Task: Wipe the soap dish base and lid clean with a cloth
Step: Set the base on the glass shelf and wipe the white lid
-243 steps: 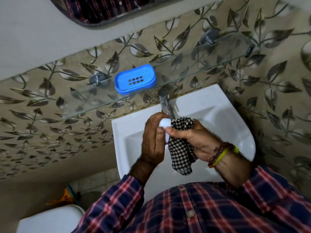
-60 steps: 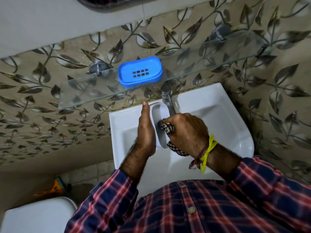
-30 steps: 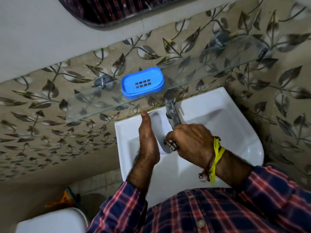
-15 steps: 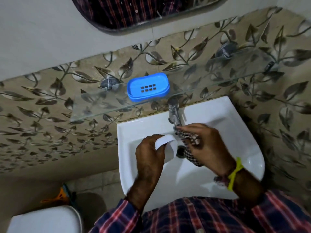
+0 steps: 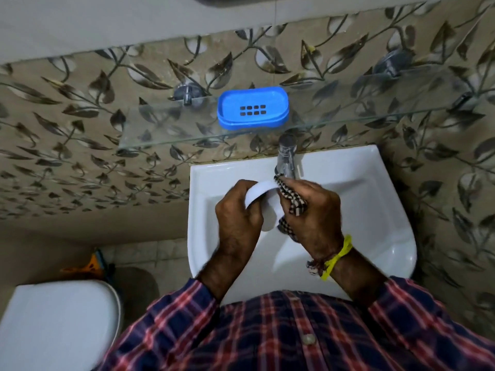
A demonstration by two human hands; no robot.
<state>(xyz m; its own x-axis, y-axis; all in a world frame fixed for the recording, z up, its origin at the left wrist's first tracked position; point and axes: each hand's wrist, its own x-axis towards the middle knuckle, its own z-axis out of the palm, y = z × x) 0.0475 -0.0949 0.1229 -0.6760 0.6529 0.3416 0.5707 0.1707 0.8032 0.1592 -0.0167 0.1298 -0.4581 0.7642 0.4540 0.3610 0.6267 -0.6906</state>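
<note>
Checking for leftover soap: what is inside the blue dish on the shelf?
Nothing shows inside the blue dish: only its bare floor with drain slots. The glass shelf beneath the dish is covered.

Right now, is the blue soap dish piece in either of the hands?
No. The blue piece sits on the glass shelf; the left hand holds a white piece, the right hand the cloth.

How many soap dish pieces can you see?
2: the blue piece sits on the glass shelf; the white piece is held in the left hand over the sink.
</note>
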